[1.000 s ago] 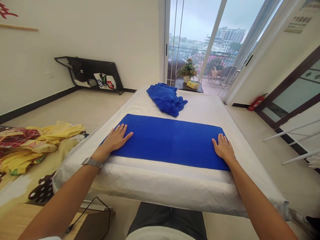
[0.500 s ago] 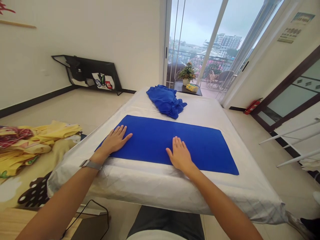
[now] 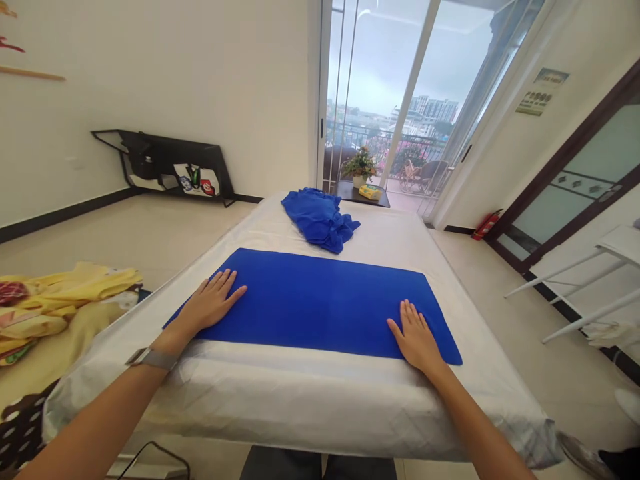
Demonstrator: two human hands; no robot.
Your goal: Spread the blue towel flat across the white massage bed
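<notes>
My left hand (image 3: 210, 305) and right hand (image 3: 415, 337) lie open, fingers spread and gripping nothing, on the flat blue towel (image 3: 315, 300). That towel covers the white-sheeted bed (image 3: 300, 400), with a crumpled blue cloth (image 3: 317, 220) just beyond it.

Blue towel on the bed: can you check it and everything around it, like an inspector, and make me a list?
Surface: white-sheeted bed, wrinkled along its near edge.
Job's things: flat blue towel; crumpled blue towel beyond it.
Clutter: yellow clothes heaped left of the bed.
Hands: left hand and right hand lie open on the flat towel.
Cables: thin black cable below the near edge.
Surroundings: red fire extinguisher by the wall; potted plant beyond the glass door.
</notes>
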